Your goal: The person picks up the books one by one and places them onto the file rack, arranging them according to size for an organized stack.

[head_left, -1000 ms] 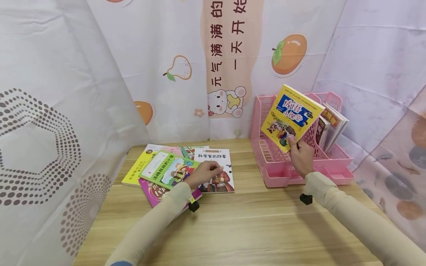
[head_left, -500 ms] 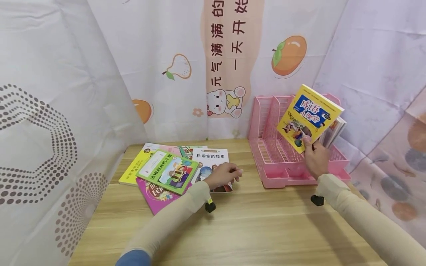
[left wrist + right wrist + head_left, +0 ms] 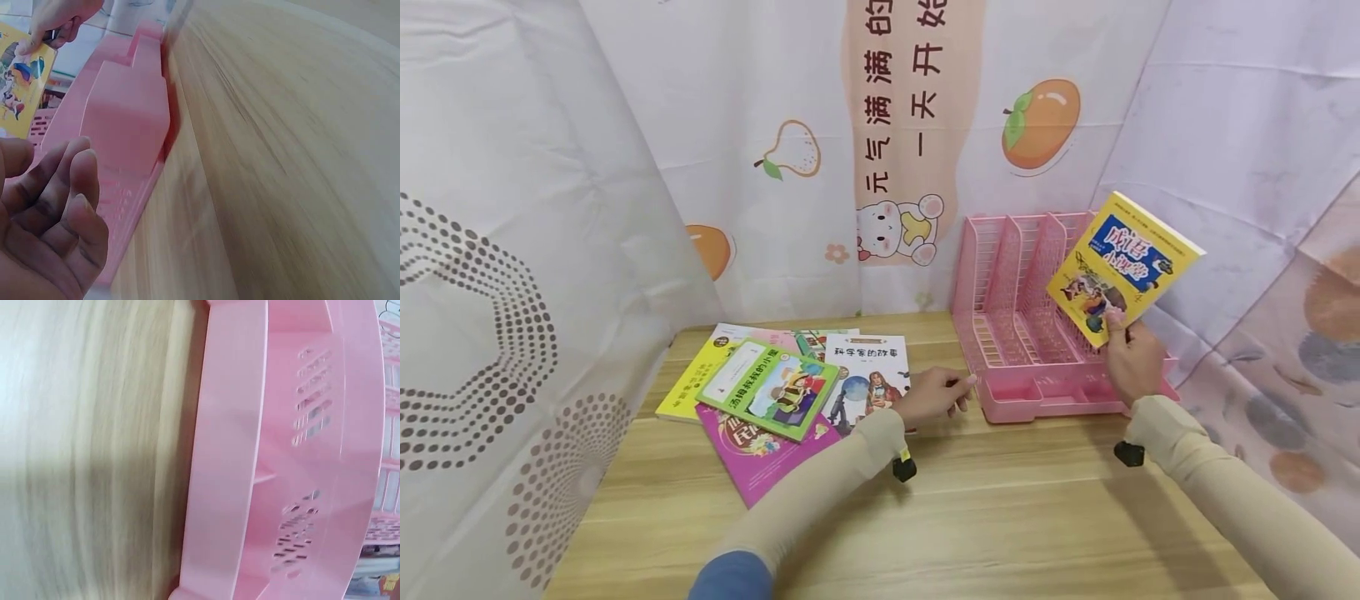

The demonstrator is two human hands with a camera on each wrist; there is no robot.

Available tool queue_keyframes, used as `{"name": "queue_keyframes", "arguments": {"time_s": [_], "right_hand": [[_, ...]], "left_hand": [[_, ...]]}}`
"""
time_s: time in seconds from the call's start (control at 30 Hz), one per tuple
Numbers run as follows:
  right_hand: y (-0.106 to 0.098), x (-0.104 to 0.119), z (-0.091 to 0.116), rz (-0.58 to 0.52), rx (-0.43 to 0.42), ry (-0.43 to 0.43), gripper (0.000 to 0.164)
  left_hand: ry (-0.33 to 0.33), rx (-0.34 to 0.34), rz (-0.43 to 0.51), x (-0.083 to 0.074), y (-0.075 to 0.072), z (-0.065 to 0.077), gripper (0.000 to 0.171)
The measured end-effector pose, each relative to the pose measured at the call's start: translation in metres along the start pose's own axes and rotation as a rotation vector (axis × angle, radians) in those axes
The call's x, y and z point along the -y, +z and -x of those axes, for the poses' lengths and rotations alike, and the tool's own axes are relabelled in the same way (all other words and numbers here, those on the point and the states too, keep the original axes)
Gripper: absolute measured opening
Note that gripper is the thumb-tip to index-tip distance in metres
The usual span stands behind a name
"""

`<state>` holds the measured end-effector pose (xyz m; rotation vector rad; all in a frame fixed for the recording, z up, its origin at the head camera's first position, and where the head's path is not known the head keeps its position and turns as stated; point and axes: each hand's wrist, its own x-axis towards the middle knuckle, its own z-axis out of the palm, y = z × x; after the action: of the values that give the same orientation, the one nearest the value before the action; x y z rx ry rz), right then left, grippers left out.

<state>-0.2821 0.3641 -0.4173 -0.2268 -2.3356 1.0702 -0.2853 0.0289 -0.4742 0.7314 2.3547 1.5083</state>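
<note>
My right hand [image 3: 1135,360] pinches a yellow paperback book [image 3: 1123,271] by its lower corner, thumb on the front cover. The book is tilted and raised in front of the right part of a pink desktop file rack [image 3: 1018,387]. Loosely curled and holding nothing, my left hand [image 3: 934,395] hovers just left of the rack's front corner, beside a white-covered book [image 3: 871,375]. In the left wrist view its fingers [image 3: 84,175] show near the rack's front. Books standing in the rack [image 3: 378,584] appear at the right wrist view's edge; the yellow book mostly hides them from the head view.
At the left of the wooden table [image 3: 985,508] lies an overlapping pile: a green book [image 3: 775,387], a magenta book [image 3: 760,458], a yellow book [image 3: 688,387] and a pinkish one. Printed curtains [image 3: 760,75] hang close behind and at both sides.
The yellow book and my right hand have moved right, across the rack's front. My left hand has also travelled right, off the green book, past the white-covered one, to the rack's corner.
</note>
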Motion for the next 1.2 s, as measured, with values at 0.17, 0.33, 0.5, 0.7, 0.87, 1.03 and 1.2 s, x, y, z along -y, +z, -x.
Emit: {"name": "queue_keyframes", "arguments": {"time_s": [0.17,0.33,0.5,0.7,0.87,1.03,1.2], "right_hand": [[-0.005,-0.008,-0.001,0.01,-0.007,0.018,0.072],[-0.009,-0.014,-0.002,0.045,-0.033,0.001,0.069],[-0.015,-0.02,-0.002,0.054,-0.03,0.017,0.068],[-0.021,-0.029,-0.007,0.071,0.004,0.034,0.07],[-0.025,-0.032,-0.011,0.128,-0.012,0.054,0.07],[-0.026,-0.033,-0.015,0.17,-0.055,0.119,0.074],[-0.025,-0.033,-0.017,0.196,-0.081,0.153,0.077]], "left_hand": [[-0.005,-0.034,0.012,-0.005,0.01,-0.011,0.051],[0.011,-0.038,0.008,-0.007,0.018,-0.019,0.049],[-0.004,-0.061,0.07,-0.007,0.024,-0.027,0.045],[-0.019,-0.097,0.088,-0.009,0.028,-0.033,0.041],[-0.044,-0.105,0.055,-0.013,0.03,-0.033,0.038],[-0.039,-0.098,0.046,-0.018,0.03,-0.031,0.039],[-0.041,-0.115,0.064,-0.016,0.031,-0.034,0.039]]}}
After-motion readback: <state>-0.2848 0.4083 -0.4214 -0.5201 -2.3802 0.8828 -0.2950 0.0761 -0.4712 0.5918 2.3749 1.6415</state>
